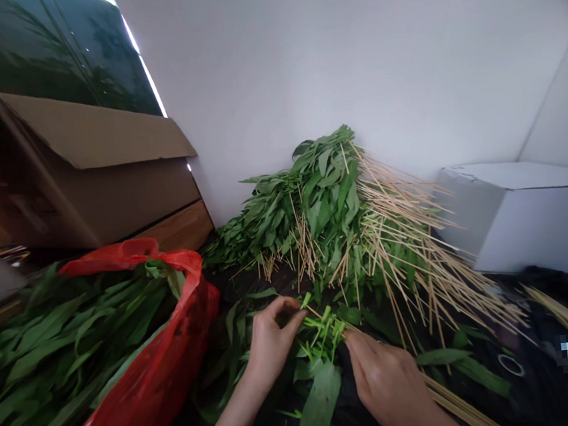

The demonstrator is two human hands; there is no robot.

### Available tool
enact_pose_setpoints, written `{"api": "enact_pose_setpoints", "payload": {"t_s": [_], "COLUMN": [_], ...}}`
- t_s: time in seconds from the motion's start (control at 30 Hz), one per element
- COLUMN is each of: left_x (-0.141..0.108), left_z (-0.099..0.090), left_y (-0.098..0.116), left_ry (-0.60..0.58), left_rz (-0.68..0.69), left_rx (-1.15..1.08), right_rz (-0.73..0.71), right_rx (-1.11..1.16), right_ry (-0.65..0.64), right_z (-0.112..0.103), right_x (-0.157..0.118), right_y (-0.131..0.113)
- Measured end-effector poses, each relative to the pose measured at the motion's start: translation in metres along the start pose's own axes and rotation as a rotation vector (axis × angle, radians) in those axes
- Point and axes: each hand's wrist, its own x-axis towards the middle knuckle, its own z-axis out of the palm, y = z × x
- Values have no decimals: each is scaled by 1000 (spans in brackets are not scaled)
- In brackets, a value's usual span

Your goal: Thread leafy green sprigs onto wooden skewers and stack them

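My left hand [270,338] pinches a short green stem at the tip of a thin bamboo skewer [313,311]. The skewer's other end is in the closed fingers of my right hand [388,380]. Between the two hands several cut leafy green stems [328,329] sit threaded along the skewer. Their long leaves [320,404] hang down toward me. Just beyond the hands lies a large heap of skewered greens [329,188], its pale sticks [417,240] fanning out to the right.
At left a red plastic bag [177,357] gapes, full of loose leaves [49,336]. Behind it stands an open cardboard box [121,195]. A white box [540,215] is at right against the white wall [349,53]. Bare skewers [460,403] lie by my right wrist, among loose leaves.
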Motion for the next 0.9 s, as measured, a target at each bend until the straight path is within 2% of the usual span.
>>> {"api": "enact_pose_setpoints", "payload": {"t_s": [0.23,0.6,0.9], "left_x": [-1,-2,-6], "left_z": [2,1,2], "left_y": [0,5,11], "left_ry": [35,-29,-203], "left_rz": [-8,65,106], "left_rx": [-19,18,-17], "right_rz": [-18,-13,12], "right_rx": [-24,-31,-10], "right_ry": [-1,-12,-47], "right_z": [1,2,5], "right_x": [-1,-3,-3], "right_y": [0,1,2]}}
